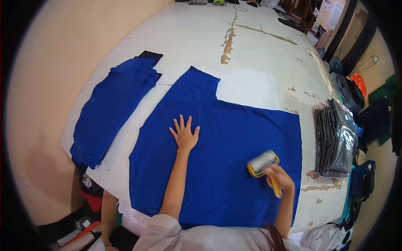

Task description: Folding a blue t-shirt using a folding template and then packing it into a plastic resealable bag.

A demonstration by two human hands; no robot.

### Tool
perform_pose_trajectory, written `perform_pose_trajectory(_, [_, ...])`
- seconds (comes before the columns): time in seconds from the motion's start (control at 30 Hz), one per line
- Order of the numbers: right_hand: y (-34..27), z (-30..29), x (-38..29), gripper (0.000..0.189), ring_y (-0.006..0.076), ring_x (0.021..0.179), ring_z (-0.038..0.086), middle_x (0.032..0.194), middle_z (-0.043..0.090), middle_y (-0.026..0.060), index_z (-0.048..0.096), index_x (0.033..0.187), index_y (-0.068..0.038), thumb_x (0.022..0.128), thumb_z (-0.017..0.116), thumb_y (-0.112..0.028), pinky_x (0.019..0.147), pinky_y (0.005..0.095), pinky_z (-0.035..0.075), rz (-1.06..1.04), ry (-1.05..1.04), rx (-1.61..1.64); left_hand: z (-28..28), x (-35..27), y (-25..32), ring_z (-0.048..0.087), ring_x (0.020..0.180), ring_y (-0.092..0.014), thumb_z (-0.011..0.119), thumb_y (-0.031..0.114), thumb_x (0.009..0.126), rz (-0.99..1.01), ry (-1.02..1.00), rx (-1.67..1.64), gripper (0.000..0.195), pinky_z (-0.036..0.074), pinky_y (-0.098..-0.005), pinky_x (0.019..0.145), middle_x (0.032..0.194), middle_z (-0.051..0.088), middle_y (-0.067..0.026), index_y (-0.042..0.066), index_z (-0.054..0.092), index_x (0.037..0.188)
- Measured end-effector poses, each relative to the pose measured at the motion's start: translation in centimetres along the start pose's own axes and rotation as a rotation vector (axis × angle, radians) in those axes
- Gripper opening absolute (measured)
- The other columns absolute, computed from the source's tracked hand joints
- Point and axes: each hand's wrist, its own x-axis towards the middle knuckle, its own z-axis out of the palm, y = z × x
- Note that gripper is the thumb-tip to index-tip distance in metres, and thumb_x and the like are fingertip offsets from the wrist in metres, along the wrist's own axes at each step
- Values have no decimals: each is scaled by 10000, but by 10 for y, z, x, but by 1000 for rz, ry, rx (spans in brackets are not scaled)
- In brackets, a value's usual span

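Note:
A blue garment (220, 141), seemingly a shirt with one short sleeve pointing away from me, lies spread flat on the table before me. My left hand (186, 135) rests palm down on its left part, fingers spread, with nothing in them. In my right hand (281, 179) is a lint roller (263, 163) with a grey roll and a yellow handle, slightly blurred. It is over the garment's right part; whether the roll touches the cloth I cannot tell. Beyond the garment's far edge, a white sheet (248, 86) shows partly, its near side covered by the cloth.
Left of the garment is a heap of blue clothing (108, 109) with dark parts. A stack of dark items in clear plastic bags (334, 141) stands at the right edge of the worn white table (260, 53). Bags and clothes crowd beyond that edge; a wall (62, 78) borders the left.

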Motion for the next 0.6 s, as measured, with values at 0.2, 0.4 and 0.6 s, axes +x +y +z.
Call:
perform_pose_trajectory(0.2, [-68,34,160,175,127,435,448,566,448,37,500,881,-66,860,482,-239,389,256,362,-168,89,140,19,11,10,116,1302,-331,414,473,834,-61,-28,98,547,24,-547,1015,1405,207,-91,197,359,1303])
perform_pose_trajectory(0.4, [-97,34,202,127,133,472,440,612,447,32,485,947,-112,863,458,-203,420,254,378,-26,86,126,20,18,5,137,1298,-325,430,454,825,-55,9,60,531,32,-546,1014,1391,243,-92,187,395,1282])
perform_pose_trajectory(0.6, [-44,23,103,159,123,428,459,574,468,43,491,954,-68,861,477,-196,389,242,380,20,75,33,32,18,-6,151,1291,-334,432,453,823,-37,46,114,526,65,-575,996,1384,256,-94,197,395,1281])
